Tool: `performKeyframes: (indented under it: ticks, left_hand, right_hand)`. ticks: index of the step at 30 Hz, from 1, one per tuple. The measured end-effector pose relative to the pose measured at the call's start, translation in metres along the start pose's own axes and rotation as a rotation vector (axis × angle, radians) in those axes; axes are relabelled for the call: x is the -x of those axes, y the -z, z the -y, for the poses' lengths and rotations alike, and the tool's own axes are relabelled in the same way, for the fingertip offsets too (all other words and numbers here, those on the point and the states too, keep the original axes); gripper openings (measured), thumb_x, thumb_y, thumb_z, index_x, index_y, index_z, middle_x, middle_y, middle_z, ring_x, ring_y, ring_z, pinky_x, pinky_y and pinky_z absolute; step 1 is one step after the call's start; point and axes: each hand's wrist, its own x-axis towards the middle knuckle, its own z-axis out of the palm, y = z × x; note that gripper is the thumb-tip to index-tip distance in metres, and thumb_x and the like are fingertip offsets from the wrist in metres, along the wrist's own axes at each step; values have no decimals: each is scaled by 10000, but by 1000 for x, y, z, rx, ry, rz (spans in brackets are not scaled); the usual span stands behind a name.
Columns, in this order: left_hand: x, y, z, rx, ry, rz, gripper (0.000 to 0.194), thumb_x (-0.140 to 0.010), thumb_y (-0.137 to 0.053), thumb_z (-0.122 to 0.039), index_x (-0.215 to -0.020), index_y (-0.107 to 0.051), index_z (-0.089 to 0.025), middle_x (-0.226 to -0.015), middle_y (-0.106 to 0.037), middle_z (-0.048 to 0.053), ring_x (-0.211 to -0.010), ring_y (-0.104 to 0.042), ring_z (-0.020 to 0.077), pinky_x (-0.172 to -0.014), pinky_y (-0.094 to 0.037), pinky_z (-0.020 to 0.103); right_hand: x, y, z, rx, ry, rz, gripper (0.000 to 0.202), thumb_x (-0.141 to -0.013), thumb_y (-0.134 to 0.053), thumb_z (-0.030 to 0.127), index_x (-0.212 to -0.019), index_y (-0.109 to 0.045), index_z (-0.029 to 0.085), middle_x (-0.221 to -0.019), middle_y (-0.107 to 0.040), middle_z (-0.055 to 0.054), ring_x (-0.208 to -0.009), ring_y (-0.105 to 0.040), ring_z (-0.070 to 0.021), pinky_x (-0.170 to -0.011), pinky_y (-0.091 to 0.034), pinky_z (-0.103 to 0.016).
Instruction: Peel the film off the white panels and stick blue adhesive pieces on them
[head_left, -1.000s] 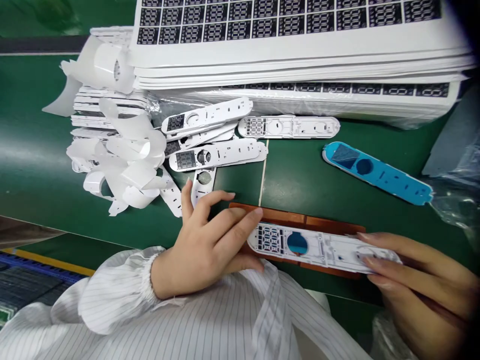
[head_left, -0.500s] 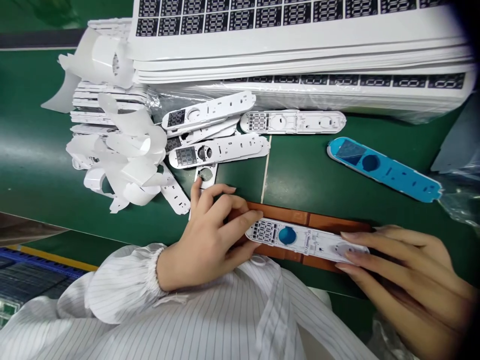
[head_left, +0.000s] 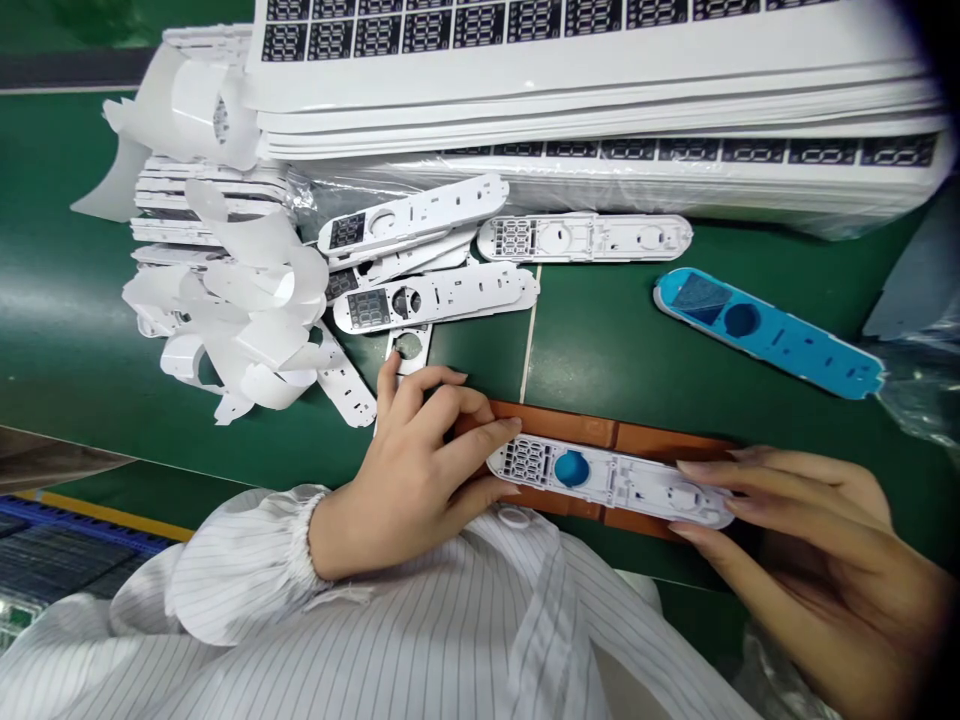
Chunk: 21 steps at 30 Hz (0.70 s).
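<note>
A long white plastic panel, rounded at its ends, lies ribbed side up over a brown block. It has digit-shaped slots at the left and a round hole showing blue. My left hand pinches the panel's left end between thumb and fingers. At the right end, my right hand has its thumb along the near edge and fingers on the far edge and tip. Beyond the hands, a similar blue-faced panel rests at an angle, and a white panel lies ribbed side up.
Several white panels with dark digit windows are piled at the centre left. Curled peeled film heaps beside stacked panels. Thick stacks of printed digit sheets fill the back of the green table. Clear plastic lies at right.
The fingers of my right hand have shifted toward the panel's right tip, uncovering more of that end. My left hand keeps its pinch. The whole view has shifted slightly.
</note>
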Motion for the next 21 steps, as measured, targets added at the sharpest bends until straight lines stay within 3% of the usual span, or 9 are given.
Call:
performKeyframes:
  ticks: [21]
  left_hand:
    - [0,1,-1,-57,-4,-1,215,-822,-602,-322,-1013,-636,-228,-941,-584,49,-1056,-461,265,-1015,-235,624]
  right_hand:
    - [-7,0,4,47,87,44,170,-810,-662,153,-931,-547,187,-882,-672,-128,-899,-567,-265,-747,-494,-445]
